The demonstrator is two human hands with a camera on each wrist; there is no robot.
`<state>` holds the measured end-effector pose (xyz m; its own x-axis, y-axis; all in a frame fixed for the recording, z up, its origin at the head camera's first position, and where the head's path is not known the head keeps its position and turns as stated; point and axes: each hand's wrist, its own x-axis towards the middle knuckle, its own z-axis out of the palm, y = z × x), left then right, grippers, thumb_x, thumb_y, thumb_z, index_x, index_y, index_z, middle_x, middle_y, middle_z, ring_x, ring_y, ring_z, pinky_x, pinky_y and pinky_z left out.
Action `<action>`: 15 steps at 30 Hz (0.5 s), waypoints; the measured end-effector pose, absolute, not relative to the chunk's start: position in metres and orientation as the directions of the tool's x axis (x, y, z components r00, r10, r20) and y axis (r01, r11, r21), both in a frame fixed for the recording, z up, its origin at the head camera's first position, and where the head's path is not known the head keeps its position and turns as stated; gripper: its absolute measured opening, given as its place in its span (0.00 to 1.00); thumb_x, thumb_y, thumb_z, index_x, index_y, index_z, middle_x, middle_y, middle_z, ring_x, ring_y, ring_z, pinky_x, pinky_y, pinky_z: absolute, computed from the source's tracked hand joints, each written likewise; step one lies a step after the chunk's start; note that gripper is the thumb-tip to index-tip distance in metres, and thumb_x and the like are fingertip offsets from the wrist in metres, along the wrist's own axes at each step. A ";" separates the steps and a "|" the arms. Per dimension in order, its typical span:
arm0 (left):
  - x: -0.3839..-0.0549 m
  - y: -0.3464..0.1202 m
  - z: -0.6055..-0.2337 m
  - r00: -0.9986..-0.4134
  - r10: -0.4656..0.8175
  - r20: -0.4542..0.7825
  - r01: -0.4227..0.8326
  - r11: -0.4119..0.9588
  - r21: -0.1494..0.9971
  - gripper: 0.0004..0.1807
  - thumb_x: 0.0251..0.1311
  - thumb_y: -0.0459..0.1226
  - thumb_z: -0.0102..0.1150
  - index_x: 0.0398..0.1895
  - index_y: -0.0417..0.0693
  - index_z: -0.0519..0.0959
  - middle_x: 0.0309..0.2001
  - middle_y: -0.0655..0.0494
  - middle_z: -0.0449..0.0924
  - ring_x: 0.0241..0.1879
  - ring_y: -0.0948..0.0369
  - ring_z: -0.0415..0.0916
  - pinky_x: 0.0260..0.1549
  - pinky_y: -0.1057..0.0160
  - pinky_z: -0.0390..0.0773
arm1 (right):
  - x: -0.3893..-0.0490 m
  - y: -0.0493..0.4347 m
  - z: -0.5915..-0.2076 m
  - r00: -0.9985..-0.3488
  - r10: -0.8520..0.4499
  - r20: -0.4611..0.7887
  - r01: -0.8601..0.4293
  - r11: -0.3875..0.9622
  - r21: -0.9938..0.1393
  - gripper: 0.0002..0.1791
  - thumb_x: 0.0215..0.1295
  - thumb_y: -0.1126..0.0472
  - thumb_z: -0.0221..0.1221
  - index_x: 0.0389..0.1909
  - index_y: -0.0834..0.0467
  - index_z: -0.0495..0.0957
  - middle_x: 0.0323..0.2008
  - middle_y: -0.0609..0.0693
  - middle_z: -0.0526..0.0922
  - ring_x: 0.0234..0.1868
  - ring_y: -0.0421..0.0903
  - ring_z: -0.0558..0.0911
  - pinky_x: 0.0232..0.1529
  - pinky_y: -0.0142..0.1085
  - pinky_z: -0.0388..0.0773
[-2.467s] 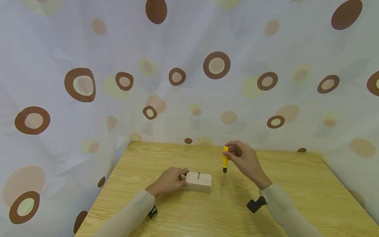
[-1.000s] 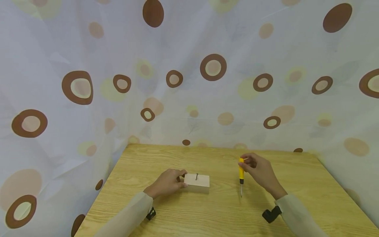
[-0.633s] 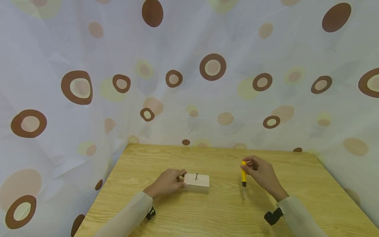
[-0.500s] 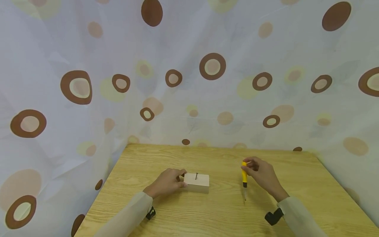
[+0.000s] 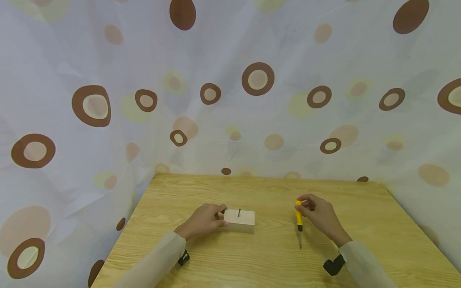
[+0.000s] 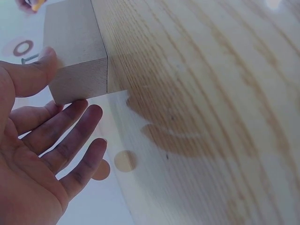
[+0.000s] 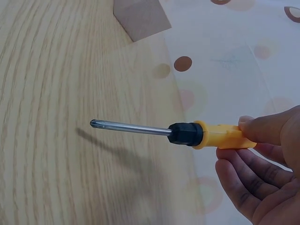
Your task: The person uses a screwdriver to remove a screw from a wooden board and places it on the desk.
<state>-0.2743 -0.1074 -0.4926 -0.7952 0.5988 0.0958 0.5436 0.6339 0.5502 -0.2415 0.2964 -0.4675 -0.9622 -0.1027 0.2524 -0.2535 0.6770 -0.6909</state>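
Note:
A pale wooden block lies on the table with a screw standing slightly tilted out of its top. My left hand pinches the block's left end, thumb on the near side and fingers behind; in the left wrist view the other fingers spread loosely. To the right, my right hand holds a yellow screwdriver by its handle between thumb and fingers. Its shaft points down beyond a black collar. The right wrist view shows a cross-shaped tip, above its shadow on the wood.
The wood-grain table reaches back to a white curtain with brown and beige circles, which also hangs along both sides. Each sleeve bears a small black wrist camera, the right one standing out toward the middle.
My right hand has carried the screwdriver to the right and nearer to me, away from the block, slowing over the last half second. My left hand and the block stay in place.

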 end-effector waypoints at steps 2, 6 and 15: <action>-0.274 -0.107 -0.492 -0.796 0.598 0.095 0.542 0.634 0.551 0.25 0.67 0.46 0.68 0.63 0.44 0.80 0.57 0.52 0.83 0.37 0.70 0.80 0.38 0.67 0.80 | -0.241 0.298 -0.469 -0.963 -0.103 0.250 -0.252 0.679 -0.690 0.19 0.72 0.53 0.66 0.55 0.60 0.81 0.39 0.50 0.87 0.35 0.52 0.87 0.32 0.35 0.80; -0.276 -0.106 -0.491 -0.791 0.603 0.104 0.553 0.633 0.541 0.25 0.67 0.45 0.68 0.63 0.44 0.80 0.57 0.52 0.84 0.37 0.70 0.81 0.38 0.67 0.80 | -0.241 0.300 -0.471 -0.962 -0.105 0.252 -0.254 0.679 -0.689 0.18 0.72 0.53 0.66 0.55 0.60 0.81 0.39 0.50 0.87 0.35 0.53 0.87 0.31 0.35 0.80; -0.275 -0.107 -0.493 -0.799 0.594 0.097 0.539 0.634 0.554 0.27 0.66 0.45 0.69 0.64 0.42 0.79 0.57 0.50 0.83 0.37 0.69 0.81 0.37 0.67 0.80 | -0.243 0.302 -0.478 -0.964 -0.111 0.243 -0.252 0.682 -0.686 0.18 0.72 0.54 0.66 0.54 0.61 0.82 0.38 0.50 0.87 0.35 0.49 0.87 0.32 0.34 0.81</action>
<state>-0.2751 -0.1069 -0.4929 -0.7986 0.5940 0.0967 0.5389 0.6342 0.5545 -0.2425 0.3023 -0.4782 -0.9636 -0.1112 0.2431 -0.2519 0.6824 -0.6862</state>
